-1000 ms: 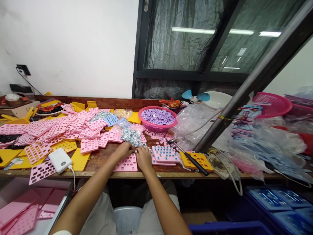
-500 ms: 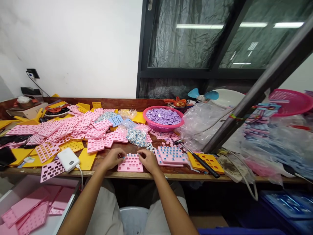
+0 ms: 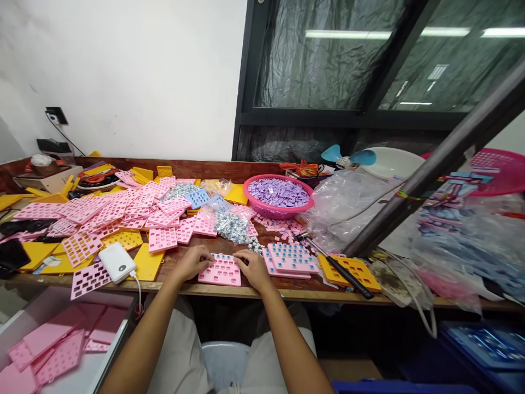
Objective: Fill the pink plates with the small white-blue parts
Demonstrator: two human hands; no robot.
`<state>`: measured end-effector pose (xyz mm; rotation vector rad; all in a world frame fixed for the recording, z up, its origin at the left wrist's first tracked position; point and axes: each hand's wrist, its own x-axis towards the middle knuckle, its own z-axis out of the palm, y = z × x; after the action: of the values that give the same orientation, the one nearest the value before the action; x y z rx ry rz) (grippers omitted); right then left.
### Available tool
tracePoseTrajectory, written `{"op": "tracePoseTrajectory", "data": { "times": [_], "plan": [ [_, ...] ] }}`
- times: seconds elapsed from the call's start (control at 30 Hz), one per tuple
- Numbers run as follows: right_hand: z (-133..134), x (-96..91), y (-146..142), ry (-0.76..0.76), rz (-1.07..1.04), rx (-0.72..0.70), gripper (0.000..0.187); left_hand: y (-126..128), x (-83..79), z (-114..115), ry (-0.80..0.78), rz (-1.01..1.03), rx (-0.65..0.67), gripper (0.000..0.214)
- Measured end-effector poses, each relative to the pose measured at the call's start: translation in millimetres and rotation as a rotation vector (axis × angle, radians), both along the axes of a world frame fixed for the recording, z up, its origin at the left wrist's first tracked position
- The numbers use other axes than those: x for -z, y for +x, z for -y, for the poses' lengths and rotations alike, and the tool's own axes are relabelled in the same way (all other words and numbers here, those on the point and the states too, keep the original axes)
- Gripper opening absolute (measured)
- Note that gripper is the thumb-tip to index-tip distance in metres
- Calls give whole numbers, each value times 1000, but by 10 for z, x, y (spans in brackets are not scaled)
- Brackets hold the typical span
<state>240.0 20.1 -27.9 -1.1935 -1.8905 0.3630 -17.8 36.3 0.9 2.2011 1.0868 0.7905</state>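
Observation:
A pink plastic grid tray (image 3: 221,272) lies at the front edge of the wooden bench, with a few small blue pieces in its top row. My left hand (image 3: 193,261) rests on the tray's left edge, fingers curled and pressed down on it. My right hand (image 3: 253,267) touches the tray's right edge, fingers bent in a pinch; what they hold is too small to name. Just behind the hands lies a heap of small blue and white pieces (image 3: 232,226) in clear plastic. A filled pink tray stack (image 3: 290,259) sits to the right.
Many pink and yellow grid trays (image 3: 102,216) cover the left of the bench. A white power bank (image 3: 117,262) lies near the front edge. A pink basket of purple pieces (image 3: 278,195), a black-handled tool (image 3: 336,267), plastic bags (image 3: 348,205) and a slanting metal pole (image 3: 435,164) stand at right.
Both hands drew back from the heap of blue pieces to the pink tray at the bench edge and now press on its two sides. The camera view shifted slightly to the left.

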Motion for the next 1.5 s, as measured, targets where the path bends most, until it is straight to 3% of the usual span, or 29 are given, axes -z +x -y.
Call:
{"op": "tracePoseTrajectory", "data": {
  "times": [0.33,0.5,0.67,0.93,1.07,1.17,1.33,1.5],
  "plan": [
    [-16,35,-1,9,20,13,19,52,42,36,167,-30,-86,22],
    [-12,5,-10,18,34,18,18,19,172,6,45,125,-153,13],
    [-37,-43,-4,27,124,3,19,15,270,7,43,205,-190,9],
    [-55,-39,44,60,234,-51,18,16,259,53,74,201,-198,11],
    [43,-122,134,118,264,52,27,21,249,58,100,165,-204,12],
    [94,-202,229,61,413,137,32,24,223,65,109,140,-189,14],
    [90,-248,277,-41,618,90,24,17,209,71,66,180,-180,14],
    [133,-184,242,24,456,118,21,21,220,95,57,194,-176,12]
  ]
}}
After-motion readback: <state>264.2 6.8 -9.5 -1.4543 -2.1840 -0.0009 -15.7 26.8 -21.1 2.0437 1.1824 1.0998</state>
